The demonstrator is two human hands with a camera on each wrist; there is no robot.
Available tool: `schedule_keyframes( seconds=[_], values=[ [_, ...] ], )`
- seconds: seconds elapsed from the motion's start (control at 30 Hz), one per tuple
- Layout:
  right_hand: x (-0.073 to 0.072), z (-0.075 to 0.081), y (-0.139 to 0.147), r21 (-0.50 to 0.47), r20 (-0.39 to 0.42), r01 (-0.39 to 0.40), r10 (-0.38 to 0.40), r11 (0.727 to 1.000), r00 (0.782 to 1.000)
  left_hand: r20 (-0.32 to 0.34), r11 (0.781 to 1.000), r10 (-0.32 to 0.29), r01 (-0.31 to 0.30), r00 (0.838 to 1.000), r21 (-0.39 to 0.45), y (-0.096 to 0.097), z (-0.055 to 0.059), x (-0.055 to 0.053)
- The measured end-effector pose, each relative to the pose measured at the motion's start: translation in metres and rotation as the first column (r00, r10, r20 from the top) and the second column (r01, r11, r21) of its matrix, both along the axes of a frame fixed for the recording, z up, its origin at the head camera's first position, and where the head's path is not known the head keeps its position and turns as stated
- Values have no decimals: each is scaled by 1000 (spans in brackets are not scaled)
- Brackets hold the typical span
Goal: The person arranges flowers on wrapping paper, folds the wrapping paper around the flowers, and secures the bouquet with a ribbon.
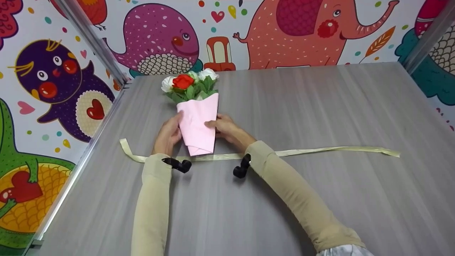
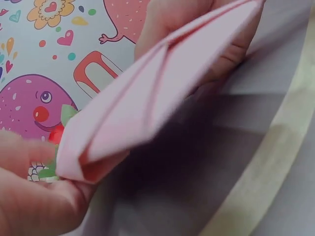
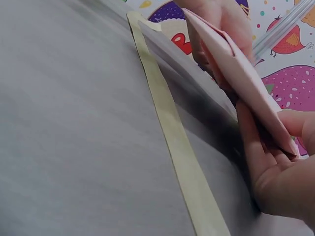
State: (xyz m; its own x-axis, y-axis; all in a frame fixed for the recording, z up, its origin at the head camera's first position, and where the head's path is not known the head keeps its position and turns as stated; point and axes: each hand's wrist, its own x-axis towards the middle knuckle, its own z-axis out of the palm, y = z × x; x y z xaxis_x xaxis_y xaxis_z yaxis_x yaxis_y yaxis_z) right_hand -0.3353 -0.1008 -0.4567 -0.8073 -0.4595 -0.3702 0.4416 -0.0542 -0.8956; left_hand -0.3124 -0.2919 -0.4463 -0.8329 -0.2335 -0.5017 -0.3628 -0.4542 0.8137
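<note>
A bouquet (image 1: pixel 190 85) of white and red flowers with green leaves stands out of a folded pink wrapping (image 1: pixel 198 122). My left hand (image 1: pixel 169 133) grips the wrapping's left edge, and its thumb and fingers pinch that edge in the left wrist view. On the opposite edge my right hand (image 1: pixel 229 129) holds on, thumb on the front and fingers behind, as the right wrist view also shows. The wrapping's narrow lower end overlaps a pale yellow ribbon (image 1: pixel 302 151) in the head view. In the right wrist view, the pink wrapping (image 3: pixel 246 78) is tilted above the table.
The ribbon stretches sideways across the grey wood-grain table (image 1: pixel 320 199), its left end bent upward. A metal rail (image 1: pixel 78 161) runs along the table's left side. Walls with cartoon animals stand behind and to the left. Both wrists carry a small black device (image 1: pixel 241 167).
</note>
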Motion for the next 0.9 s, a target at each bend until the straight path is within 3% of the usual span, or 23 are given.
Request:
schedule_keyframes(
  seconds=[0.13, 0.2, 0.4, 0.6, 0.9],
  values=[
    [-2, 0, 2, 8, -18, 3, -3, 1000, 1000, -5, 985, -127, 126, 992, -116, 9, 10, 9],
    [-3, 1, 3, 4, -27, 2, -2, 1000, 1000, -8, 978, -150, 147, 989, -148, 11, 11, 12],
    [-5, 4, 7, -34, -51, 30, -32, 999, 998, -21, 962, -104, 95, 994, -257, 21, 12, 12],
    [-4, 11, 21, -30, -89, 81, -83, 996, 993, -56, 929, -138, 109, 989, -353, 36, 23, 15],
    [0, 30, 59, -86, -167, 84, -97, 993, 981, -218, 951, -233, 175, 948, -253, 60, 38, 26]
  ],
)
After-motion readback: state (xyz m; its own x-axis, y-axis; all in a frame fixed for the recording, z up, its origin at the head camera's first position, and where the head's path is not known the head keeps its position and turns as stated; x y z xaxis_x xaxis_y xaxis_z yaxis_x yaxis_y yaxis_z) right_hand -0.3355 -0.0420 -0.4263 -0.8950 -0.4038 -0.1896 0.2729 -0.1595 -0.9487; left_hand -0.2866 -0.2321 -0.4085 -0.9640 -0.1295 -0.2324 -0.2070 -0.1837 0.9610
